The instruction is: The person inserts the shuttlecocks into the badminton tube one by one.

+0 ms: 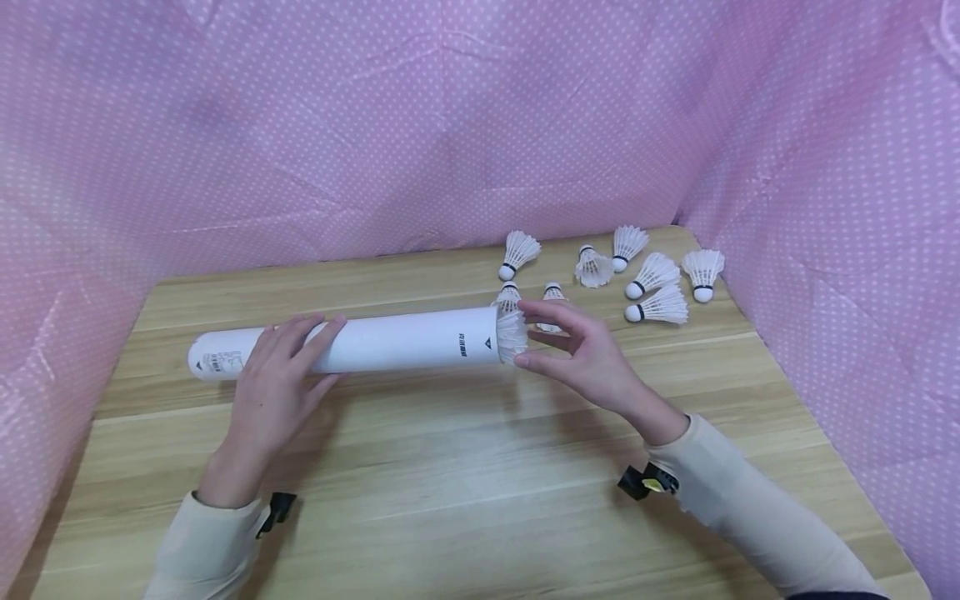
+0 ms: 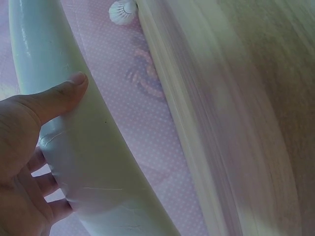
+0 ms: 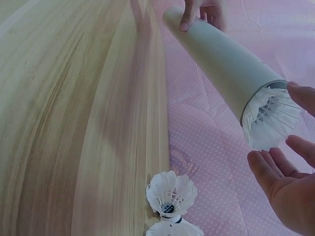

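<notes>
- My left grip (image 1: pixel 279 379) wraps the white tube (image 1: pixel 405 340), centre-left of frame: looks stiff, light, slick, best held round its body.
- My right grip (image 1: pixel 585 348) pinches the shuttlecock (image 1: pixel 512 337) at its mouth, mid-frame: feathery, probably fragile, so gently!

A pink-and-lilac cloth (image 1: pixel 420 125) with small pale dots and creases hangs across the top of the head view and down both sides. Below it, a light wood-grain tabletop (image 1: pixel 465 500) spans the lower frame, filling the right of the left wrist view and the left of the right wrist view.
</notes>
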A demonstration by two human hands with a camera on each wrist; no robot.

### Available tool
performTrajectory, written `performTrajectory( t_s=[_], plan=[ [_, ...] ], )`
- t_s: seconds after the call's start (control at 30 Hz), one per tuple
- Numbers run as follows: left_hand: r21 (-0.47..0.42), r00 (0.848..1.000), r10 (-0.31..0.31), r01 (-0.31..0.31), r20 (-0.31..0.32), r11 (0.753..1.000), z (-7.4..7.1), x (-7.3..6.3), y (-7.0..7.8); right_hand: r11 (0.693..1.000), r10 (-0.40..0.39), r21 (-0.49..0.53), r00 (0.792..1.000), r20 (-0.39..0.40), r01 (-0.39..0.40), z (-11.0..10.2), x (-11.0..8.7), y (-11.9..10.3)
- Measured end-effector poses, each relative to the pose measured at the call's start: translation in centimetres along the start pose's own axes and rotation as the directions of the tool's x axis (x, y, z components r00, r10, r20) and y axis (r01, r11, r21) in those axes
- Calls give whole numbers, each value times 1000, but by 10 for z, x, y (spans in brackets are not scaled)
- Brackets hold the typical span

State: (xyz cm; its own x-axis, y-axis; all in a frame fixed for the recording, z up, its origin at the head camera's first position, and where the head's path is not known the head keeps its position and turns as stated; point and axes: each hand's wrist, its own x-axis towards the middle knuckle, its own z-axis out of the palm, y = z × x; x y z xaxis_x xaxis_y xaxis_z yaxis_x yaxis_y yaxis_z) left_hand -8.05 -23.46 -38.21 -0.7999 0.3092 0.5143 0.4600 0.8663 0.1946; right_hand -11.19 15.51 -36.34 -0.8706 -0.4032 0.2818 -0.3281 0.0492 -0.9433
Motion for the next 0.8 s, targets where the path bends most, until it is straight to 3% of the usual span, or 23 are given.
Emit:
performTrajectory(
  t_s=[0.8],
  plan=[
    [9,1000,17,-17,3,1000,4,1,0,998,29,52,1000,-6,-28,9,2,4]
  ],
)
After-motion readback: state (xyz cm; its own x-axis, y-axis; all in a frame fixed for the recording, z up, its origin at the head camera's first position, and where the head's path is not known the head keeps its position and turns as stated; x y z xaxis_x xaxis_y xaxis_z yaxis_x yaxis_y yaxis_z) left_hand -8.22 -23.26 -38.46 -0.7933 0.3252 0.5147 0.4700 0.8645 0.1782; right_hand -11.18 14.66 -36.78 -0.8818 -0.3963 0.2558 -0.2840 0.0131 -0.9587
